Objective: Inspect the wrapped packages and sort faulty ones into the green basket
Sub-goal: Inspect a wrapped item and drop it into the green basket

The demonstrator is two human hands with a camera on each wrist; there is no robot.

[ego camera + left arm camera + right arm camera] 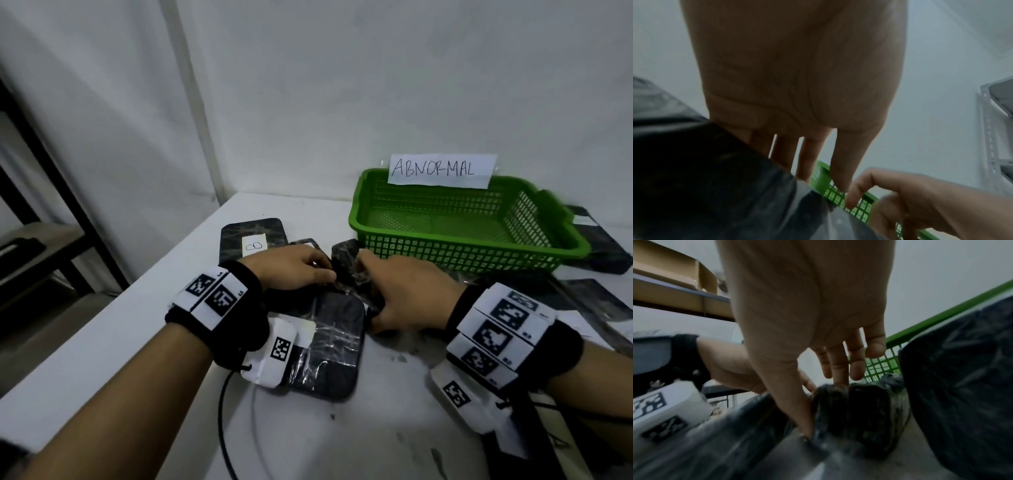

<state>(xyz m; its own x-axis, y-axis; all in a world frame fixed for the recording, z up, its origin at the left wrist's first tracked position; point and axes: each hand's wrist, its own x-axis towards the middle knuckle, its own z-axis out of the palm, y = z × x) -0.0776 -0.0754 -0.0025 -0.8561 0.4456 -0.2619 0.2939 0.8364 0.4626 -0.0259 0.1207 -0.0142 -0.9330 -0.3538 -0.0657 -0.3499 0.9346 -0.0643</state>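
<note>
A small crumpled dark wrapped package (344, 260) sits on the white table (137, 342) just in front of the green basket (356, 219), which bears an "ABNORMAL" label and shows nothing inside. My right hand (368, 291) pinches this package (855, 410) between thumb and index finger, the other fingers loose. My left hand (323, 269) meets it from the left, with its fingers (842, 162) held straight and its thumb hidden in the left wrist view. A flat dark wrapped package (329, 342) lies under my left wrist.
Another flat package with a white label (253, 236) lies at the back left. More dark packages (596, 308) lie to the right of and behind the basket. The table's left edge (113, 301) drops off beside a dark shelf frame. A black cable (222, 428) runs near the front.
</note>
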